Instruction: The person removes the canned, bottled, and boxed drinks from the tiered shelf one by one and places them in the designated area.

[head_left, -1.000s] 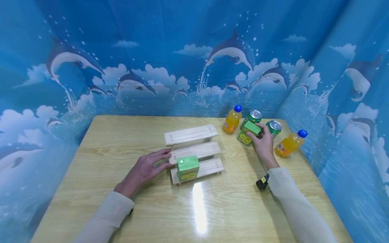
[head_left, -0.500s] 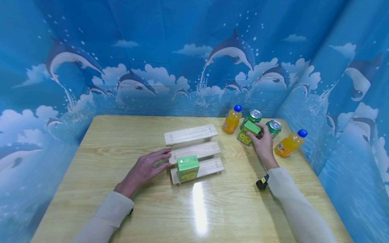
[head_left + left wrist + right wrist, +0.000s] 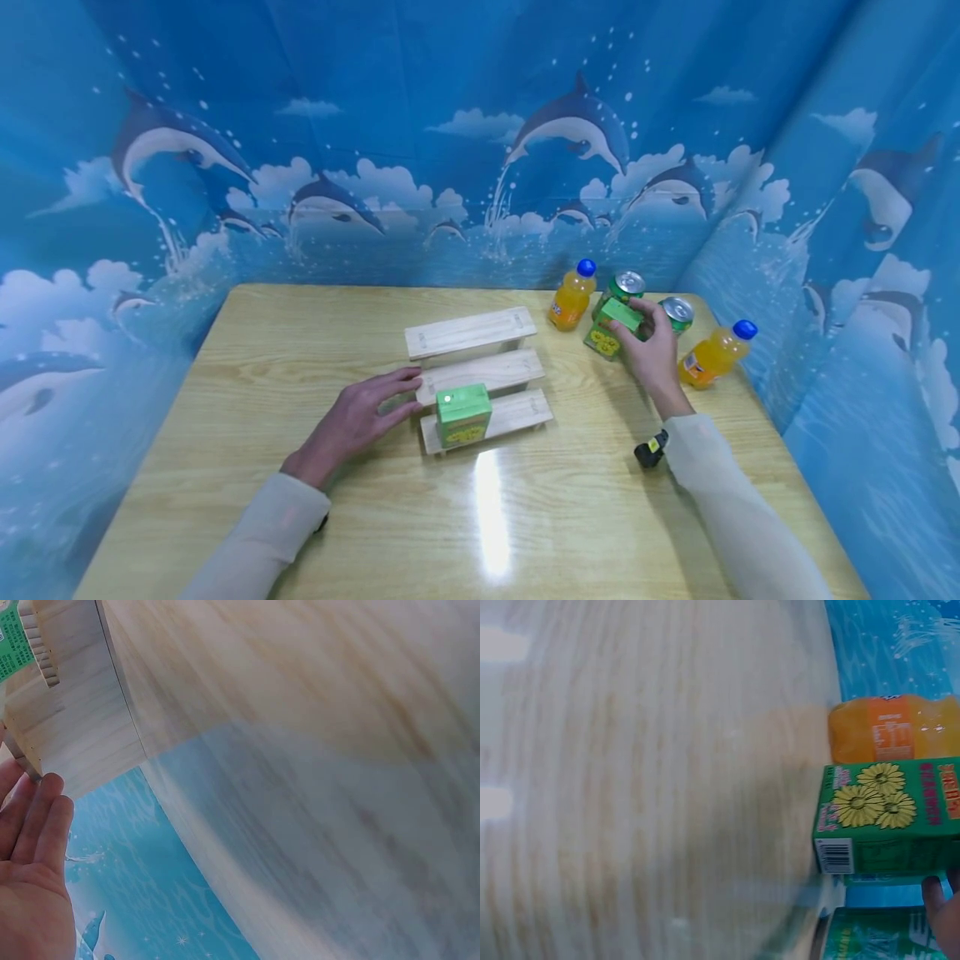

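Note:
My right hand [image 3: 651, 350] pinches a green drink carton [image 3: 604, 340] with yellow flowers near its top, between thumb and fingers, at the table's back right. In the right wrist view the carton [image 3: 881, 799] shows its flowered side and barcode, and only fingertips [image 3: 934, 896] of the hand appear. My left hand [image 3: 365, 412] rests its outstretched fingers against the left end of a wooden three-step rack [image 3: 480, 371]. On the lowest step stands a second green carton [image 3: 463, 417]. The left wrist view shows those fingers [image 3: 52, 825] straight at the step's edge.
An orange soda bottle [image 3: 572, 296] with a blue cap stands left of the held carton, another bottle [image 3: 712, 357] to the right of my right hand. Two green cans stand close by: one can [image 3: 628, 284] behind the carton, one can [image 3: 677, 312] behind the hand. A dolphin-print curtain [image 3: 450, 125] borders the table.
My right wrist has shifted very slightly to the right; the carton it holds looks almost unmoved. The left hand and the rack have stayed in place.

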A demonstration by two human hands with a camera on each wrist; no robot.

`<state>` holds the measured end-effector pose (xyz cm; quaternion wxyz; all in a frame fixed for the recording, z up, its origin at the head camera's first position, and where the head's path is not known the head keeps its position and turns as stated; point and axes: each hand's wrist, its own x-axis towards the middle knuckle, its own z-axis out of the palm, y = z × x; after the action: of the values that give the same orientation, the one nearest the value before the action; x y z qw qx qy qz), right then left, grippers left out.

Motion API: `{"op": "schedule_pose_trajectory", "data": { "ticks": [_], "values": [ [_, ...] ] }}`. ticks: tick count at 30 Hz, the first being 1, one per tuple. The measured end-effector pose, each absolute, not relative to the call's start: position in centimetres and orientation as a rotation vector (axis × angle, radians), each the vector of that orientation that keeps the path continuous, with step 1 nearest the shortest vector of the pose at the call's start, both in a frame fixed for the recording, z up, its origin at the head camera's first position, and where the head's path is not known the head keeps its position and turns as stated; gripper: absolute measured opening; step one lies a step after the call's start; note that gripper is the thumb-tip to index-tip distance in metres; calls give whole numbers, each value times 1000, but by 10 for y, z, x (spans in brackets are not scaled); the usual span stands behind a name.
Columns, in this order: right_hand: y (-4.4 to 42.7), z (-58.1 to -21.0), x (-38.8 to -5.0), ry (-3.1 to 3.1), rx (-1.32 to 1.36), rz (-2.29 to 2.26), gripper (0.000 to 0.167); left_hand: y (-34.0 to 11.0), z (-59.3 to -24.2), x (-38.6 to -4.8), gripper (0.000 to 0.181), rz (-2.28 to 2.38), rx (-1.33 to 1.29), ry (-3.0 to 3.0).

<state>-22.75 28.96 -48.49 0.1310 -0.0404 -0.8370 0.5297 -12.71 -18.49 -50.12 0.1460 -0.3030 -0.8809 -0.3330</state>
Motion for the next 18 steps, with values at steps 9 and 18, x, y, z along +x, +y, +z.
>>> {"op": "schedule_pose_trajectory", "data": {
  "ticks": [9,18],
  "values": [
    [283,-469,-224,-2406,-48,1458,56,-185,-501,-127,44,-945,-887,-2511],
    [270,-454,-218,-2399,81,1447,54,-184,-501,-127,44,-943,-888,-2509]
  ]
}}
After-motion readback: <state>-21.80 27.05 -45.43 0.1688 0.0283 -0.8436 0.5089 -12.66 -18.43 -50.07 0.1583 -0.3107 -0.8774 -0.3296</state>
